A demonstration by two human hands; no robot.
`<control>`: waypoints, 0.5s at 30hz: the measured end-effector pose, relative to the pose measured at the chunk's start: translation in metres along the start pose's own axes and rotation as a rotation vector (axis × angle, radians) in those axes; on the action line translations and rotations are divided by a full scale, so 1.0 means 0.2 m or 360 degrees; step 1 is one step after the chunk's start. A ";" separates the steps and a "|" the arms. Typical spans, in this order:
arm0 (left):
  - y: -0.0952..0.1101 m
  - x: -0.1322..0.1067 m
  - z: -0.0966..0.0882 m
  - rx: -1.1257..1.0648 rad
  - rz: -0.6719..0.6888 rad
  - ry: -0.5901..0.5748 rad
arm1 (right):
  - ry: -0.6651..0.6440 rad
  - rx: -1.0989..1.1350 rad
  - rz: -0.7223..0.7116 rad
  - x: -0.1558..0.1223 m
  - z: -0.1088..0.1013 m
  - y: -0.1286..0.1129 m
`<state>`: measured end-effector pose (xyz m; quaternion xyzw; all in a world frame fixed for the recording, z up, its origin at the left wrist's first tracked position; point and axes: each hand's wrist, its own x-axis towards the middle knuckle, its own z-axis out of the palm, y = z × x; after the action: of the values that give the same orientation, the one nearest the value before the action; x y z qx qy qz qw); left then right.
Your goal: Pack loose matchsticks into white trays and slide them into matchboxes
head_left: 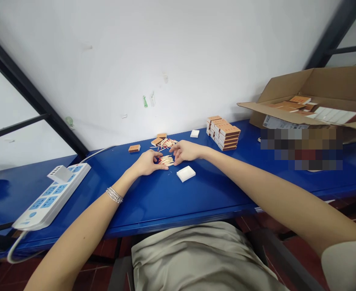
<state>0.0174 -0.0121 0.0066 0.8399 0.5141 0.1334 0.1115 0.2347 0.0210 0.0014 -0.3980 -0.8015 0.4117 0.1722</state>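
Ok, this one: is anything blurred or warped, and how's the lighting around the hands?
Head view: a pixelated patch hides part of the blue table beside the cardboard box; wide-angle distortion slants the black frame bars; lighting is even, with faint sheen on the tabletop; the left hand and the right hand look reasonably sharp.

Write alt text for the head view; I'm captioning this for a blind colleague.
A person's left hand and right hand reach around a small pile of red-tipped matchsticks on a blue table. Another loose pile lies just beyond, with stacked orange matchboxes and an open cardboard carton further right.
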 end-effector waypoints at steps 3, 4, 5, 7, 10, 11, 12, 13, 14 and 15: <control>0.01 -0.01 -0.01 -0.0011 -0.0009 -0.0001 | -0.0015 0.0009 0.0022 0.00 0.00 0.00; 0.02 -0.01 -0.01 -0.0012 -0.0013 -0.0002 | -0.0014 0.0001 0.0025 0.01 0.01 0.00; 0.02 -0.01 -0.01 -0.0011 -0.0016 0.0002 | -0.0009 -0.0013 0.0026 0.01 0.01 0.00; 0.02 -0.01 -0.01 -0.0013 -0.0010 0.0008 | 0.0002 -0.0041 0.0021 0.03 0.02 0.00; 0.00 0.00 -0.01 -0.0046 -0.0016 0.0003 | 0.0003 -0.0095 0.0012 0.03 0.03 -0.01; -0.01 0.00 0.00 -0.0060 -0.0022 0.0004 | 0.0011 -0.0120 0.0012 0.03 0.03 -0.02; -0.02 0.00 0.00 -0.0070 -0.0027 0.0005 | 0.0020 -0.0146 0.0012 0.03 0.03 -0.03; -0.02 0.00 0.00 -0.0076 -0.0030 0.0010 | 0.0026 -0.0175 0.0010 0.02 0.03 -0.04; -0.03 0.00 0.01 -0.0079 -0.0027 0.0017 | 0.0027 -0.0206 0.0002 0.02 0.03 -0.04; -0.03 0.00 0.01 -0.0081 -0.0020 0.0019 | 0.0021 -0.0238 -0.0014 0.02 0.03 -0.05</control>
<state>0.0130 -0.0088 0.0033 0.8328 0.5165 0.1506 0.1306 0.2243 0.0184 0.0054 -0.4088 -0.8307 0.3473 0.1490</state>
